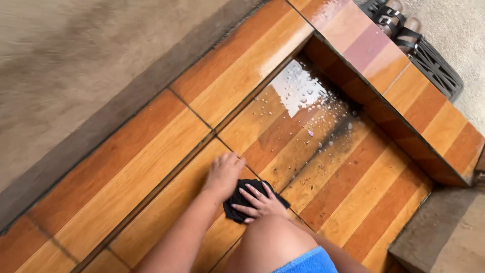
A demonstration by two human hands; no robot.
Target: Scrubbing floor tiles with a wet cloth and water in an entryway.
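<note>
A black cloth (233,208) lies bunched on an orange wood-pattern tiled step (151,151). My right hand (261,203) lies flat on top of the cloth with its fingers spread, pressing it against the tile. My left hand (224,174) rests just beyond it with curled fingers, knuckles up, its heel at the cloth's upper edge. How much of the cloth the left hand grips is hidden under the palm. My bare knee (270,242) sits right below the hands and hides the right forearm.
A puddle with droplets (302,93) shines on the lower tile ahead, against a raised tiled step (404,86). A pair of sandals (396,20) stands on a black mat (437,65) at the top right. Bare concrete (76,76) borders the tiles on the left.
</note>
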